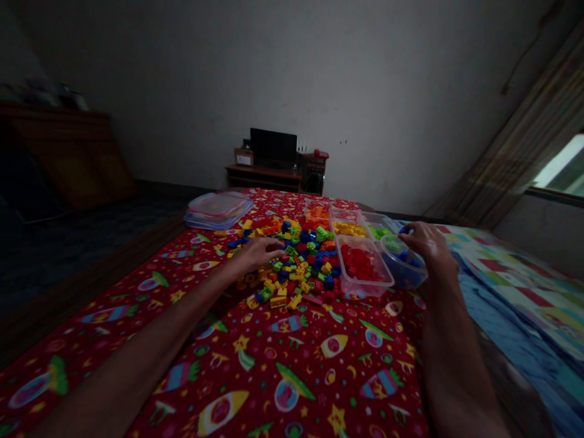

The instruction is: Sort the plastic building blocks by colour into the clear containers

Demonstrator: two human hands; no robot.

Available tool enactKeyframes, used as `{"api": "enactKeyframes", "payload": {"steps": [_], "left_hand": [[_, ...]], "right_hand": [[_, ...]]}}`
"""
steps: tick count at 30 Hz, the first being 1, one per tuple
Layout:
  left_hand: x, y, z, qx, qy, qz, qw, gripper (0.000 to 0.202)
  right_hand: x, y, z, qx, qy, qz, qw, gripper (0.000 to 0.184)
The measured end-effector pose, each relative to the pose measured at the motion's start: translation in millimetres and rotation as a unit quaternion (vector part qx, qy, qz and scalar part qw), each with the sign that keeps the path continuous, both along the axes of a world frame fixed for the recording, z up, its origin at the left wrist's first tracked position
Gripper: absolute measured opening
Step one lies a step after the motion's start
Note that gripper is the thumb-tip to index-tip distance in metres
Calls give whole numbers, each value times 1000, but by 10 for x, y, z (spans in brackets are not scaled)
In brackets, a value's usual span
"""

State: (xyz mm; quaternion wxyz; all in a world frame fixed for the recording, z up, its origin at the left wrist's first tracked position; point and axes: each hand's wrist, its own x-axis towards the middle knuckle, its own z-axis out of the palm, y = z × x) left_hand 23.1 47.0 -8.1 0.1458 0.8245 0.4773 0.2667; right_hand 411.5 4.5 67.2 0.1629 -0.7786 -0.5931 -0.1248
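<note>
"Starting nearest you, what is left?"

"Bare worktop (255,371) first, then a mixed heap (296,267) of loose blocks, well in from the left edge. Red, blue, yellow, green and orange are jumbled in it, so I judge plenty remains."

"And done?"

"Toward the right edge, a clear box (367,288) holds red pieces (359,263). Just beside it, nearer that edge, a round tub (407,280) holds blue pieces (410,258)."

"How is your grip?"

"My left hand (259,253) hangs over the heap with its fingers curled; I cannot tell whether they are clamped on anything. My right hand (426,240) is above the far side of the tub, thumb and fingers together on what looks like a blue block (404,230). That one is outside the tub."

"Farther off?"

"Behind the red pieces, a yellow box (344,215); next to it, on the right-edge side, a green box (374,217). Closer to the far edge, an orange box (314,205). Stacked lids (216,208) lie at the far left corner. I'd call it partly done: five colours are begun, yet the heap is broad."
</note>
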Motion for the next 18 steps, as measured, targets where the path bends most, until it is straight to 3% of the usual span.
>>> {"api": "enactKeyframes", "payload": {"steps": [4,9,14,18], "left_hand": [[-15,-15,70,-4,104,-44,994,35],[-50,-47,100,33,197,-54,978,34],[-93,-14,-13,66,186,-70,978,21],[-86,0,-23,70,150,-61,984,21]], "right_hand": [[-55,3,26,-5,7,20,1000,33],[-352,103,52,3,6,89,996,32],[-764,75,17,-18,-26,180,983,29],[-1111,3,-49,-52,-59,249,965,29]]}}
